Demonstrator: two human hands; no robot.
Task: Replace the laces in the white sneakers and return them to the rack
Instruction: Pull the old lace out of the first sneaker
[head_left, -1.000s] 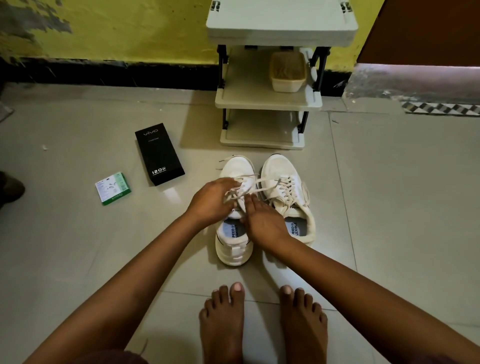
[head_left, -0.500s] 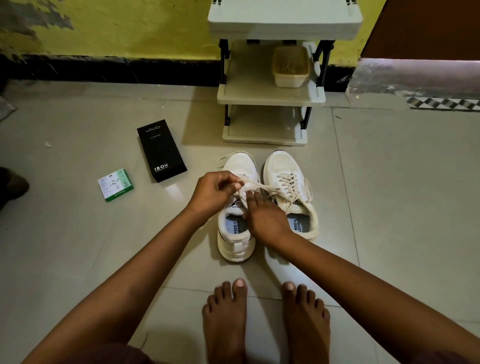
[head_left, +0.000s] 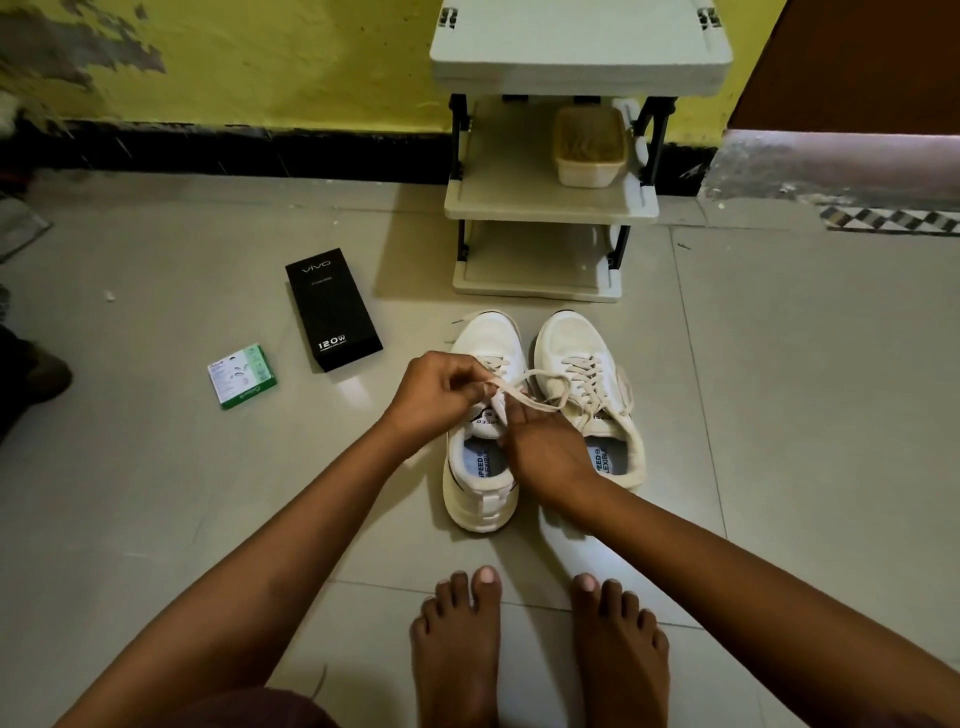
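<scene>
Two sneakers: left sneaker (head_left: 485, 415) under both hands, right sneaker (head_left: 582, 384) beside
Left hand (head_left: 434, 397): pinches lace (head_left: 524, 397)
Right hand (head_left: 545, 452): fingers extended, lace across them

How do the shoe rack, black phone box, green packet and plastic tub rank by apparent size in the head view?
1. shoe rack
2. black phone box
3. plastic tub, though it sits farther away
4. green packet

Two white sneakers are being kept side by side on the floor, toes toward the rack (head_left: 550, 208). The left sneaker (head_left: 483, 467) is being shown partly unlaced, its cream lace (head_left: 524, 397) lifted across toward the right sneaker (head_left: 576, 353), which is being shown laced. The three-tier rack is standing just beyond them.
</scene>
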